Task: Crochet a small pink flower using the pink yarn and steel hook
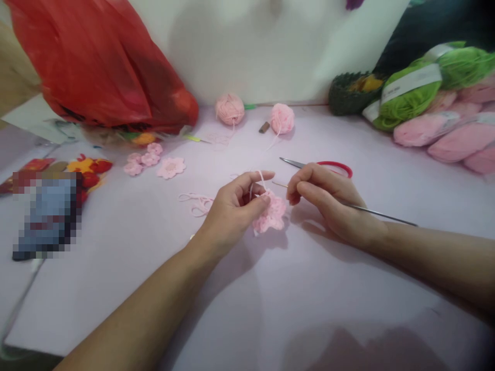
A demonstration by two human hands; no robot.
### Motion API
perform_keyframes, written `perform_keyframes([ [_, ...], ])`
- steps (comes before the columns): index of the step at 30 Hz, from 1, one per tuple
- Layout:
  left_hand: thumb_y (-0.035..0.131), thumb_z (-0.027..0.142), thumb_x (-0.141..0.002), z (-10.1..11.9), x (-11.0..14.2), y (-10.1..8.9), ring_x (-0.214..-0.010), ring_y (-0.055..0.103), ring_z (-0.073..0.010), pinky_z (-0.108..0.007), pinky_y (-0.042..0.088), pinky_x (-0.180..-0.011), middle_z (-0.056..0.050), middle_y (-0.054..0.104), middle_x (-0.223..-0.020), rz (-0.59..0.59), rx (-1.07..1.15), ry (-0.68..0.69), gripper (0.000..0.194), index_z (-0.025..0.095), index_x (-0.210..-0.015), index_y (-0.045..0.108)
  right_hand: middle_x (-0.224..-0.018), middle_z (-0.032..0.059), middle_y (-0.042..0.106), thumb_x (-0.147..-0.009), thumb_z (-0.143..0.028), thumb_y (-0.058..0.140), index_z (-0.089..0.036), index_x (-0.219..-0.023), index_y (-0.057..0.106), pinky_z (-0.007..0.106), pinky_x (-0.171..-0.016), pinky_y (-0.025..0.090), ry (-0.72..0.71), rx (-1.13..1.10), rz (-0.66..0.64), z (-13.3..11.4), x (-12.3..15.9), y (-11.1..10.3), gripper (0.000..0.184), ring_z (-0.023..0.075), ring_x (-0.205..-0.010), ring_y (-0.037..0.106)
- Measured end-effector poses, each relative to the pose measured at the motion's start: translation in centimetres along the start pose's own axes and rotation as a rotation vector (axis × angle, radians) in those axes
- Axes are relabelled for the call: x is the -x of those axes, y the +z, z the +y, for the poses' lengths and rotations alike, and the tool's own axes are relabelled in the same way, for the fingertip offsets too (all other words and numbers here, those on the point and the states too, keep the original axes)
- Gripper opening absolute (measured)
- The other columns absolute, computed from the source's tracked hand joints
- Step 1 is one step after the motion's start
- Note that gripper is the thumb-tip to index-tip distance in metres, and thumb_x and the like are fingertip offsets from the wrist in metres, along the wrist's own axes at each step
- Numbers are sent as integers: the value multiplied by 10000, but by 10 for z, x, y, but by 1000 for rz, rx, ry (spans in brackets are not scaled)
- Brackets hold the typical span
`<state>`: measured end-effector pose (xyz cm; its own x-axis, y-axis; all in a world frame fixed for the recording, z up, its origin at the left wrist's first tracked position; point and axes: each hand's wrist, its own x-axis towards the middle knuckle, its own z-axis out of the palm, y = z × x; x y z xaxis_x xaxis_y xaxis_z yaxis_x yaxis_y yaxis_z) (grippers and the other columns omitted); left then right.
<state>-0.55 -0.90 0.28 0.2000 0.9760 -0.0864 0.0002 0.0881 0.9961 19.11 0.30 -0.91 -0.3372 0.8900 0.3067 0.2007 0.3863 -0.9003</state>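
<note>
Pink crochet flower (271,215) sits at your left hand (230,211), just under the curled fingers (247,189), held above the tabletop, with a loop of pink yarn (260,180) standing up out of your grip. Your left fingers are closed, pinching the yarn and the edge of the flower. Your right hand (328,203) is just beside it, fingers closed too, gripping a steel crochet hook (381,215) that runs across the hand, with the tip end showing above your knuckles. Thin gold-coloured needle (279,184) sticks out from your right fingertips toward the flower; you can't tell if it touches the yarn. Red ring (336,167) lies just behind your right hand.

Loose pink yarn strand (197,204) lies left of your left hand on the pale lilac tabletop (116,293). Further left are joined small pink flowers (144,159), a single pink flower (170,167), a red-and-yellow floral cloth (91,170) and a pixelated object (46,216) you can't make out. Along the back are two pink yarn balls (230,109), a small brown cylinder (264,127) and a red plastic bag (100,67), against a white wall (263,46). Back right, a dark green woven basket (350,94) sits beside green yarn skeins (410,95) and pink yarn skeins (460,139).
</note>
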Motion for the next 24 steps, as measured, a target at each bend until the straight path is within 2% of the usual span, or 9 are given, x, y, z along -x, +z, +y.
perform_keyframes([
  [4,665,153,-837,1,0,0,-612,483,-44,-152,435,-511,42,517,-785,-15,7,2,424,164,-1258,624,-843,-21,626,-958,-131,509,-219,-885,627,221,-701,468,24,-15,3,1,-1,0,164,105,-797,590],
  [12,686,146,-828,0,1,-1,-638,508,-60,-169,430,-556,50,574,-756,-16,-16,8,601,204,-1398,508,-774,-19,631,-968,-137,482,-210,-780,623,262,-695,458,-22,-39,15,-3,1,0,246,117,-746,583],
  [16,693,162,-829,1,1,-2,-655,512,-67,-187,434,-597,51,582,-760,-12,-24,-9,702,228,-1474,424,-766,-14,626,-989,-165,450,-210,-752,622,271,-693,451,-28,-51,-21,-3,2,-1,297,118,-730,573],
  [24,694,169,-831,2,1,-2,-657,515,-70,-198,427,-614,55,582,-753,-14,-27,-16,757,237,-1509,364,-773,-10,628,-991,-176,451,-214,-751,626,263,-679,460,-23,-38,-49,-5,2,-2,299,121,-740,570],
])
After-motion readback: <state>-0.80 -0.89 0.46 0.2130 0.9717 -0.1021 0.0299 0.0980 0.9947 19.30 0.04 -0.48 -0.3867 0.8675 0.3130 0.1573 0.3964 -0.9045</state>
